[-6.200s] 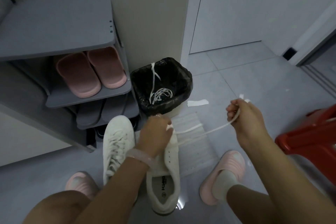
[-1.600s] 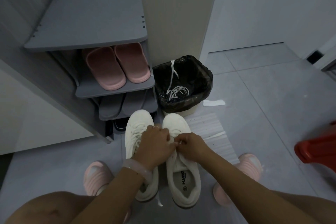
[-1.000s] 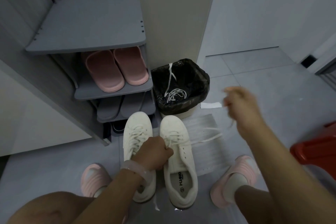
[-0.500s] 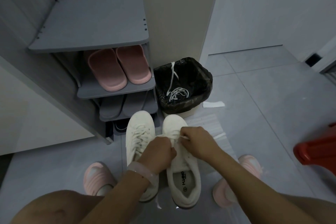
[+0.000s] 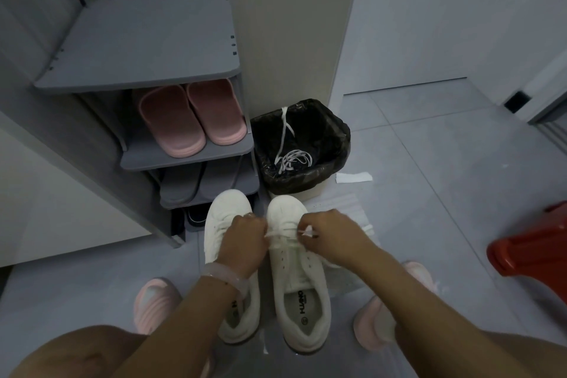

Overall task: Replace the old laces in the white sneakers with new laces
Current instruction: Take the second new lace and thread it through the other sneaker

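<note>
Two white sneakers stand side by side on the floor, toes pointing away from me. The left sneaker is laced. Over the lace rows of the right sneaker both my hands work. My left hand is curled at the shoe's left edge and holds one end of the new white lace. My right hand pinches the lace's other end near its tip, just right of the eyelets. The old laces lie coiled in the bin.
A black-lined bin stands just beyond the sneakers. Left of it is a grey shoe rack with pink slippers. A clear plastic wrapper and a paper scrap lie on the floor. A red stool is at right.
My right hand, which pulled the lace out to the right a second ago, has come back to the right sneaker's eyelets and now pinches the lace tip there. My left hand stayed put.
</note>
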{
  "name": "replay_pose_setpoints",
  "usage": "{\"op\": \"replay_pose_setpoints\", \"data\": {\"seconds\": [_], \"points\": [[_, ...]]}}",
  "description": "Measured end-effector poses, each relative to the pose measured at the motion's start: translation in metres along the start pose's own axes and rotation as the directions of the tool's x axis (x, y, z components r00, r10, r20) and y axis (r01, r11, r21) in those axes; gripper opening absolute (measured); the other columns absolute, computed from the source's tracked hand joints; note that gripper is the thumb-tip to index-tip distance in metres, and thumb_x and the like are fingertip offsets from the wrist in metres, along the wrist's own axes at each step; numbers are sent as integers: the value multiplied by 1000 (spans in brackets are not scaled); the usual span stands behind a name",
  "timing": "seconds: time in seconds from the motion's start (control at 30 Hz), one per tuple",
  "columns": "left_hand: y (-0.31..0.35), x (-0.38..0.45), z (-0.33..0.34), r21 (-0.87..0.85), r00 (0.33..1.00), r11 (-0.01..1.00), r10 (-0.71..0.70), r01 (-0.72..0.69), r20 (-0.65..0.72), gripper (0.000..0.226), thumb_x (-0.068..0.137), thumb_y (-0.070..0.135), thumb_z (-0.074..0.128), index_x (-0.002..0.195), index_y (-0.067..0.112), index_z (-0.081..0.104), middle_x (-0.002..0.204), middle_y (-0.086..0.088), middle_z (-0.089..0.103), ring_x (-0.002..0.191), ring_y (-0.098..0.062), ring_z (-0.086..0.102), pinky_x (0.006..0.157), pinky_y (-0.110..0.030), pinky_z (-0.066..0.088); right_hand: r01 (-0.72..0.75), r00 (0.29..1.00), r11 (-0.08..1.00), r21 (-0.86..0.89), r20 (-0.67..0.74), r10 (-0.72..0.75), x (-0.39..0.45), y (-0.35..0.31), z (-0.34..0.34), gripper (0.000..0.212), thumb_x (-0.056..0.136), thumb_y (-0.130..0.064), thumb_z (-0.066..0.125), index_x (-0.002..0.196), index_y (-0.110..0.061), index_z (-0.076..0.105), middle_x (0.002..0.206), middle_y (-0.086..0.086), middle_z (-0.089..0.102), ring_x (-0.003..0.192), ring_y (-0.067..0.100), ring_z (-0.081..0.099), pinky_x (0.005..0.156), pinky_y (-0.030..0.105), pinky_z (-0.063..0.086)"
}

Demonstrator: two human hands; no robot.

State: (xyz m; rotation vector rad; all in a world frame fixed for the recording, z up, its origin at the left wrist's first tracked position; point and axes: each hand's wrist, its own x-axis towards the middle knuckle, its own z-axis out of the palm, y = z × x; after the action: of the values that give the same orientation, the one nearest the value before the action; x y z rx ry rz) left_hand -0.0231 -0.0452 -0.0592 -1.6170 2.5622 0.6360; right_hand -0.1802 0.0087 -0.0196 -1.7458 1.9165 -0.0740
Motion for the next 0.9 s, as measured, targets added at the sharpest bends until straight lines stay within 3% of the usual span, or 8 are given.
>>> {"op": "replay_pose_setpoints", "data": {"seconds": [0.1,0.2,0.33,0.47,0.57,0.77,0.83,0.9], "points": [[-3,0,5,-41,999,999,-12,14,33,15,88,13,52,80,4,62,90,-11,63,91,-25,56,75,-30,39,18,999,999,-43,50,-15,2,-11,18,27,90,-29,51,114,-20,60,111,10,60,99,28,58,78,30,44],[-4,2,-7,-382,995,918,-87,102,57,30,88,5,51,61,17,48,66,2,52,66,-12,51,56,-17,35,-2,1000,999,-47,27,3,3,-13,24,27,92,-28,49,112,-14,59,108,11,60,97,28,59,76,30,44],[3,1,-23,-854,886,249,-218,456,409,27,93,1,47,69,8,56,54,-3,61,50,-9,58,57,-20,42,-20,999,1000,-18,25,20,5,-13,30,27,92,-29,48,109,-10,58,106,13,61,96,29,59,75,30,45],[8,-1,-21,-803,798,31,-142,595,585,20,94,6,47,77,9,56,70,-3,62,65,-12,59,65,-26,46,-39,998,999,-23,39,40,7,-11,35,27,93,-29,47,110,-11,56,108,12,61,97,29,60,74,31,45],[12,-2,-21,-790,785,35,-144,612,602,24,92,7,48,69,12,54,58,-1,56,54,-10,54,54,-22,45,-47,998,999,-1,33,47,7,-12,36,27,94,-29,46,109,-10,56,108,11,61,97,28,60,72,28,41],[4,-1,-12,-666,913,632,-197,396,357,34,90,16,58,57,10,56,56,-4,53,53,-12,52,61,-23,49,-68,996,992,103,66,61,10,-8,34,25,91,-26,51,110,-13,60,112,9,63,103,26,58,82,31,46],[2,-3,-14,-670,924,639,-206,377,322,37,90,15,58,53,10,57,49,0,53,49,-9,50,51,-17,46,-64,996,991,118,70,56,10,-8,33,24,90,-25,52,109,-13,62,112,9,64,103,25,58,83,31,46],[4,-3,-16,-767,894,459,-223,448,388,34,92,13,55,59,7,57,55,-3,56,55,-12,53,51,-18,50,-65,996,989,131,68,56,11,-7,32,23,90,-25,52,107,-13,62,110,9,64,102,25,58,82,30,45]]}}
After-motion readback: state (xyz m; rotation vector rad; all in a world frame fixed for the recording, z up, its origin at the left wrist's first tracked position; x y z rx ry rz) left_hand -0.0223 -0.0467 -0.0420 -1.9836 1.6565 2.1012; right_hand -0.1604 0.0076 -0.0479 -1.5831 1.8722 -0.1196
